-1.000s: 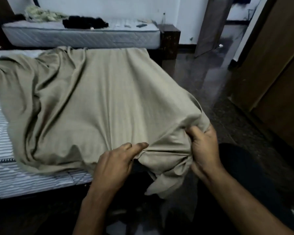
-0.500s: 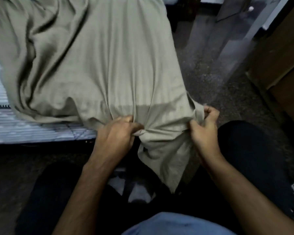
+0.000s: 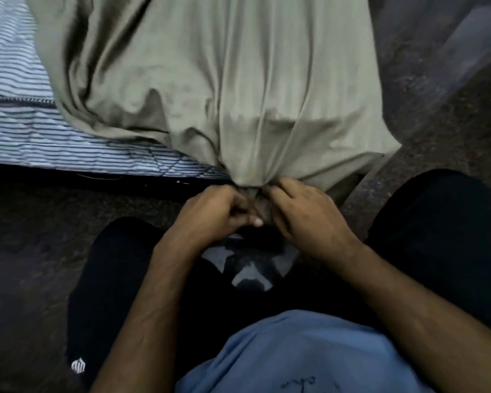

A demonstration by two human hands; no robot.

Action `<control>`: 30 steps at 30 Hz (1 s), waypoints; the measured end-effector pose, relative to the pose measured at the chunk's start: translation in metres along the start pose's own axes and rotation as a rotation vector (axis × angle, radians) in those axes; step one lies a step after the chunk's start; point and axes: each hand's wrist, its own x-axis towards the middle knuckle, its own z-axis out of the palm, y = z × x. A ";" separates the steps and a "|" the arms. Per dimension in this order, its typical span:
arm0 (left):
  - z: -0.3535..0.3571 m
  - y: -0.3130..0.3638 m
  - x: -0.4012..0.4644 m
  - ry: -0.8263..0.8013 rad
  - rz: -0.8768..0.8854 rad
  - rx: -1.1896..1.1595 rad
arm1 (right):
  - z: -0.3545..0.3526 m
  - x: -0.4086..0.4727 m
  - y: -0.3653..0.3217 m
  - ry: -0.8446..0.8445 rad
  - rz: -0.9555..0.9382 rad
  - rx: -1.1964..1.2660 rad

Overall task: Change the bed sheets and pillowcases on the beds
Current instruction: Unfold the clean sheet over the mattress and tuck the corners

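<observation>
The bed sheet (image 3: 210, 80) lay spread over the mattress (image 3: 20, 131), filling the frame from 10 o'clock to 2 o'clock, with its near corner hanging over the bed's edge toward 6 o'clock. That corner was drawn into a tight bunch just above centre frame. The left hand (image 3: 210, 214) and the right hand (image 3: 304, 217) met at this bunch, nearly touching each other. The fingers of both hands were curled and pinched the gathered cloth; the thumb of the left hand pressed against the folds from below.

Handling, as judged: the sheet appeared light, thin and soft, creasing into long pleats that ran up toward 12 o'clock. Such cloth would offer no stiffness and would follow any pull, so slack should be taken up gradually. The gathered corner was the sound place to hold it; a grip on the flat middle would only raise a loose fold. The weave looked smooth and could slip from a weak pinch.

Surface and room: the mattress carried a blue and white striped cover, exposed at 9 o'clock where the sheet did not reach. A dark floor (image 3: 40, 222) with a speckled finish lay below the bed from 8 o'clock round to 3 o'clock. The person's dark trousers (image 3: 437, 236) and blue shirt (image 3: 295, 350) occupied 5 to 7 o'clock. Light was dim
</observation>
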 end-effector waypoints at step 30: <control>0.024 -0.038 -0.030 0.683 -0.012 -1.888 | 0.027 0.013 -0.003 0.038 -0.192 0.166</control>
